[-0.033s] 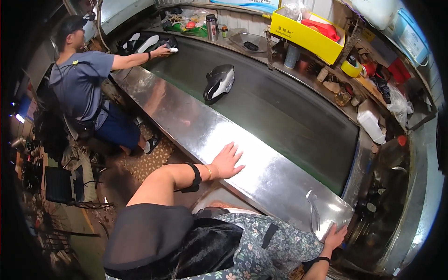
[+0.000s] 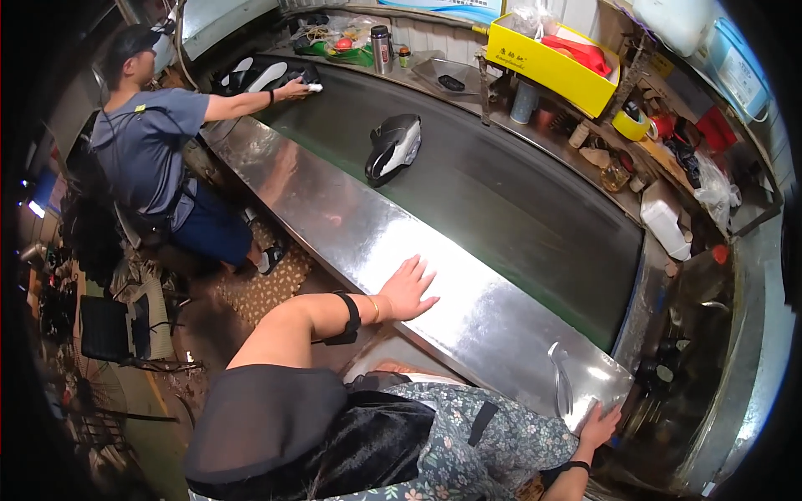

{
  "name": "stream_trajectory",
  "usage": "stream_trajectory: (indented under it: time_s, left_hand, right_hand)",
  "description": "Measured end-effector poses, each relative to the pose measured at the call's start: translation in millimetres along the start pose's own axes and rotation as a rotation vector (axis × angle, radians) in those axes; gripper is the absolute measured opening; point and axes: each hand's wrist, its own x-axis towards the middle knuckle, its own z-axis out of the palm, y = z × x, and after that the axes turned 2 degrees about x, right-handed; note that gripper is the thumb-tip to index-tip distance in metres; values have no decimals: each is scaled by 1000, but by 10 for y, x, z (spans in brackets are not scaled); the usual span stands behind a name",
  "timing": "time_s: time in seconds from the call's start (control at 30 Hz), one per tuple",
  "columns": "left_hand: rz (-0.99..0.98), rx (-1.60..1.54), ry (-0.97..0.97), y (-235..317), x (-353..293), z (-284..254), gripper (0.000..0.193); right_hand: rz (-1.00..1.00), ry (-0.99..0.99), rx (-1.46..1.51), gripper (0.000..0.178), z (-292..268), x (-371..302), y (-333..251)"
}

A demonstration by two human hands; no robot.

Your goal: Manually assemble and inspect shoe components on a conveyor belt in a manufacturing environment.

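My left hand (image 2: 407, 290) lies flat on the steel ledge (image 2: 480, 305), fingers spread and nothing in it. At the ledge's near right end, my right hand (image 2: 598, 426) rests over the edge with its fingers stretched out, also without anything in it. Just beyond that hand lies a slim, curved silver metal tool (image 2: 561, 377), like pliers; neither hand touches it. A black and white shoe (image 2: 393, 149) sits on the dark belt (image 2: 510, 200) past the ledge, well out from my left hand.
On the left another person (image 2: 150, 142) stretches an arm over the belt, a small white item in the hand, beside more black and white shoe parts (image 2: 266, 77). Behind the belt, a shelf bears a steel flask (image 2: 381, 50), a metal tray (image 2: 447, 75) and a yellow box (image 2: 543, 71).
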Motion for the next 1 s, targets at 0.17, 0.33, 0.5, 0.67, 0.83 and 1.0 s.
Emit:
stream_trajectory:
  time_s: [0.17,0.33,0.5,0.67,0.83,1.0]
  left_hand:
    - [17,-14,-10,27,35,37,71]
    - [25,-4,71,36,-51,66,68]
    - [14,-46,-24,28,45,19,71]
    - [5,-16,7,8,45,-2,71]
    - [4,-18,-3,37,24,21,71]
    - [11,-32,54,11,7,42,69]
  right_hand:
    - [10,-1,-2,73,40,-28,164]
    - [13,-29,-49,72,13,-1,7]
    - [33,-15,-45,72,42,27,58]
    - [24,-36,-16,74,8,26,-23]
    - [29,-20,-42,75,34,26,51]
    - [12,20,-36,74,90,14,97]
